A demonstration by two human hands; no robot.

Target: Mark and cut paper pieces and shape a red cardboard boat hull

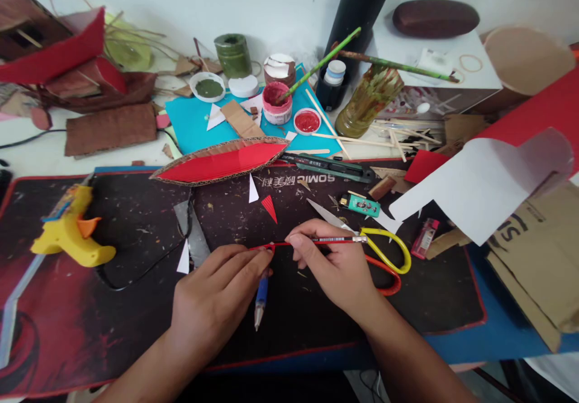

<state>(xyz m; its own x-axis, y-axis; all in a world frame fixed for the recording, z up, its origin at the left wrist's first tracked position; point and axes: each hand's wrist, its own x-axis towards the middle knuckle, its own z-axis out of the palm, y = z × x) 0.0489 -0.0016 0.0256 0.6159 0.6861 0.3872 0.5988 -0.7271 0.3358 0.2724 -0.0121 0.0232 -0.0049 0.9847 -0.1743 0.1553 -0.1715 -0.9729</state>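
My right hand is closed around a slim red pencil, its metal-capped end to the right and its other end reaching toward my left fingertips. My left hand has its fingers pressed together on a small red piece, mostly covered, that looks like paper. From under the left fingers a blue pen sticks out, tip toward me. Scissors with yellow and orange handles lie partly behind my right hand. A red boat-shaped cardboard piece and a red paper triangle lie beyond.
A yellow glue gun with its cord lies left on the dark mat. A metal blade, green cutter and lighter lie around. Behind are paint pots and a brush jar; rolled paper is right.
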